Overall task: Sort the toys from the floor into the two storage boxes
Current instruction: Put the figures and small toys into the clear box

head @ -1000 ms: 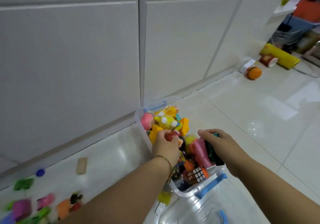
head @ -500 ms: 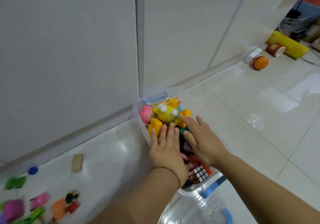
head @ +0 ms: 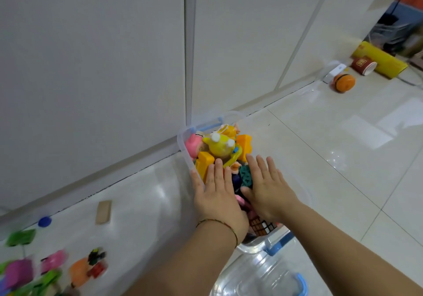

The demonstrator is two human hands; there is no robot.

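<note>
On the head view I am watching both hands lying flat on the toy heap in the clear storage box (head: 183,149). The left hand (head: 217,195) is pressing down with straight fingers (head: 217,170) held close together, gripping nothing. The right hand (head: 267,192) is pressing beside it, its fingers a little spread and also holding nothing. Just past the left fingertips I am seeing an orange block (head: 204,162) and a yellow figure (head: 220,146). A teal block (head: 246,175) is showing between the two hands, and a puzzle cube (head: 261,226) is sitting back by the wrists. A second clear box (head: 258,279) is lying nearer me. Well left of the fingers, blurred loose toys (head: 53,261) and a wooden block (head: 103,212) are lying on the floor (head: 320,181).
</note>
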